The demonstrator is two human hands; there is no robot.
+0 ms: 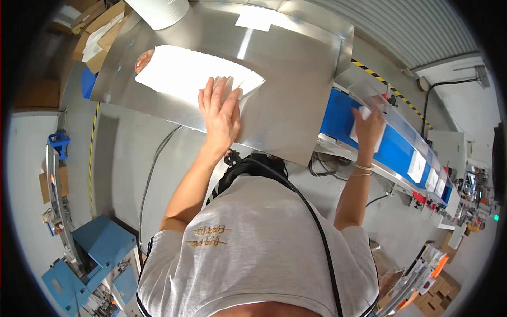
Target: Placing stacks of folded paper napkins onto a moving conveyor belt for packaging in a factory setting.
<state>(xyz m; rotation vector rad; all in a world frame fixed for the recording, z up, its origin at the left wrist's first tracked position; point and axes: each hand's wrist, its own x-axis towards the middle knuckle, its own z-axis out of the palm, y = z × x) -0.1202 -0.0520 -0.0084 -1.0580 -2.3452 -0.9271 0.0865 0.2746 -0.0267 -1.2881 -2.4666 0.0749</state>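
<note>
The floor (127, 153) is pale grey concrete with a yellow-and-black striped line (94, 158) running along it. Cardboard boxes (97, 26) are stacked in the far left corner, and more cardboard (438, 293) sits low on the right. A blue machine (100, 253) stands at the lower left. A ribbed metal shutter (401, 26) closes the far side, next to a white wall (465, 105).

right hand (368, 128) motion-blurred, white roll (158, 11) cut off by top edge
</note>
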